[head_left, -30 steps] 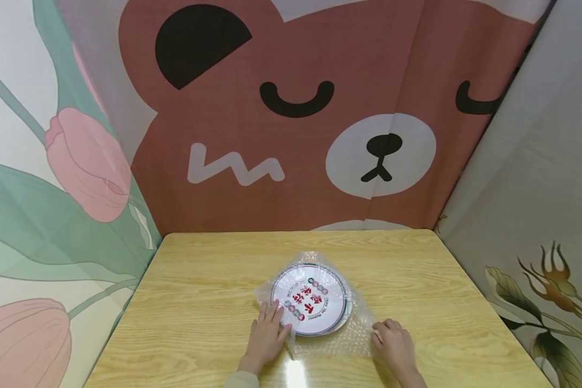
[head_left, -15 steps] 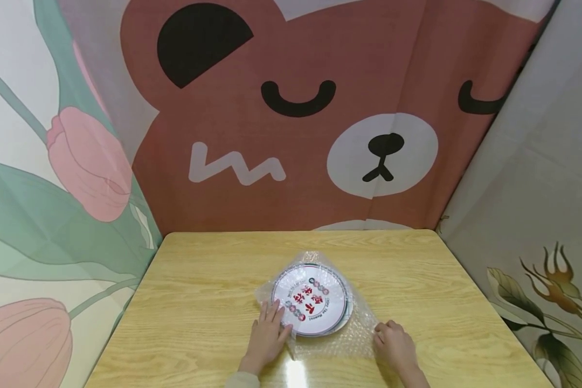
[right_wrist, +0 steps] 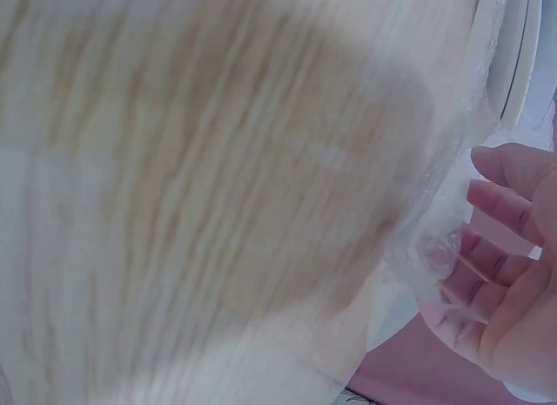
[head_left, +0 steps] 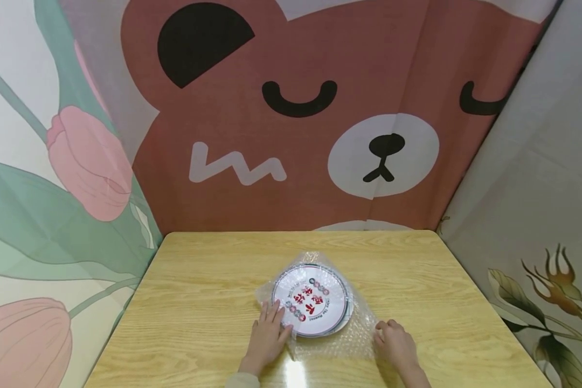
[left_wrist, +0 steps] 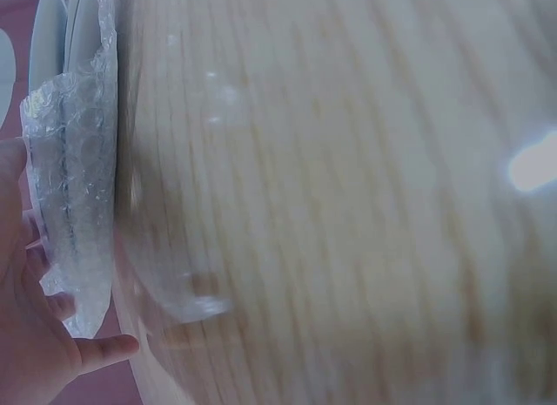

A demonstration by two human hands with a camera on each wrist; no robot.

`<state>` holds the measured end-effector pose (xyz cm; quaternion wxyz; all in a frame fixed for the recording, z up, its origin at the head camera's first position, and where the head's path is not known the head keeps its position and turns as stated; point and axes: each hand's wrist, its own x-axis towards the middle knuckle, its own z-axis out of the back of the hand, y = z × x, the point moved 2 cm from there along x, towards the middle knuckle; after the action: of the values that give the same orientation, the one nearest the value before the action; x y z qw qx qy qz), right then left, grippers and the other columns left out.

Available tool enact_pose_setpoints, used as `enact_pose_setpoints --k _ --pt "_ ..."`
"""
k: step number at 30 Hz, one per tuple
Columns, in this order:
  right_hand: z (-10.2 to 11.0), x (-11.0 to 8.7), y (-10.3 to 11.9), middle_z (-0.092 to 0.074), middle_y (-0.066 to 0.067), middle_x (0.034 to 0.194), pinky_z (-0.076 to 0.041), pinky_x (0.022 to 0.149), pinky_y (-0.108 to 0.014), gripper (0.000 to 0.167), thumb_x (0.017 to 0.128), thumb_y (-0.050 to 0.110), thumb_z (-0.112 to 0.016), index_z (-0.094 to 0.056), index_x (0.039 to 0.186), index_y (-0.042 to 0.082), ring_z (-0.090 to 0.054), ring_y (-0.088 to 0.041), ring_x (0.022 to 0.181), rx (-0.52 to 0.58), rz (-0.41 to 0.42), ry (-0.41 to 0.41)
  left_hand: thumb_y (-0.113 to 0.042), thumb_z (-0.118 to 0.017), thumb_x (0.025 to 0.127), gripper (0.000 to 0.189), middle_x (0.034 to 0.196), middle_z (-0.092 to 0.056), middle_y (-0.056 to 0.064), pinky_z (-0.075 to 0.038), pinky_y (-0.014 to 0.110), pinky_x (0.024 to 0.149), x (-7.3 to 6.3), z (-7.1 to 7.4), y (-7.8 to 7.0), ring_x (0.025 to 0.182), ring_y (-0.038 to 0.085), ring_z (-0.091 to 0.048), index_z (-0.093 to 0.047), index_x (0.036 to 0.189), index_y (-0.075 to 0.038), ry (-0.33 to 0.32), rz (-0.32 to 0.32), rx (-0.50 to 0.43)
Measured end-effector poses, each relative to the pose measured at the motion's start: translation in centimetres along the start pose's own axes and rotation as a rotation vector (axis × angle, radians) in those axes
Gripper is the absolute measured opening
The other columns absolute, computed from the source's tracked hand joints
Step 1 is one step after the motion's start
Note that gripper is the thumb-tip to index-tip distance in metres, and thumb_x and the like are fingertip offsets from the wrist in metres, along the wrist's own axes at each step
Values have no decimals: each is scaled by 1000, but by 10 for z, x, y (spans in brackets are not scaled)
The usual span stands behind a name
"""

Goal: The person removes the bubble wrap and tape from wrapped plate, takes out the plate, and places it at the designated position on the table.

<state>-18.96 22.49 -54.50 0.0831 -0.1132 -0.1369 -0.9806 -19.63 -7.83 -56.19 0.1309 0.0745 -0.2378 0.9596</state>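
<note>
So: two hands (head_left: 265, 337) (head_left: 396, 346), two-plus plates (head_left: 310, 300), bubble wrap (head_left: 341, 341).

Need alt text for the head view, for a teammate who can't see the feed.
A person's left hand rests flat-fingered at the near left edge of stacked white plates lying in bubble wrap, while the right hand grips the wrap's right side. They are on a wooden table before a bear-print cloth.
</note>
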Motion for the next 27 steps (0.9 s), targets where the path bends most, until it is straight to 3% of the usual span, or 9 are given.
enact_pose_setpoints --k 5,12,27 --pt "1 2 -1 -58 -15 79 -44 43 -35 26 70 14 -70 -64 91 0 -55 -25 57 -57 13 -37 -40 -44 91 53 138 -34 14 -32 64 86 1 1 0 128 40 -20 -47 126 0 6 0 6" --pt "2 3 -1 -59 -21 90 -47 59 -50 36 72 21 -71 -62 100 0 -58 -36 79 -64 -34 -2 -40 -43 91 53 139 -33 13 -31 64 87 1 2 -1 128 39 -19 -47 127 -1 20 5 9" --pt "9 12 9 -58 -15 82 -44 46 -38 48 70 24 -74 -59 105 -5 -55 -30 69 -61 15 -91 -39 -44 91 53 138 -34 14 -32 64 86 0 1 0 127 40 -21 -47 126 -1 -1 -5 4"
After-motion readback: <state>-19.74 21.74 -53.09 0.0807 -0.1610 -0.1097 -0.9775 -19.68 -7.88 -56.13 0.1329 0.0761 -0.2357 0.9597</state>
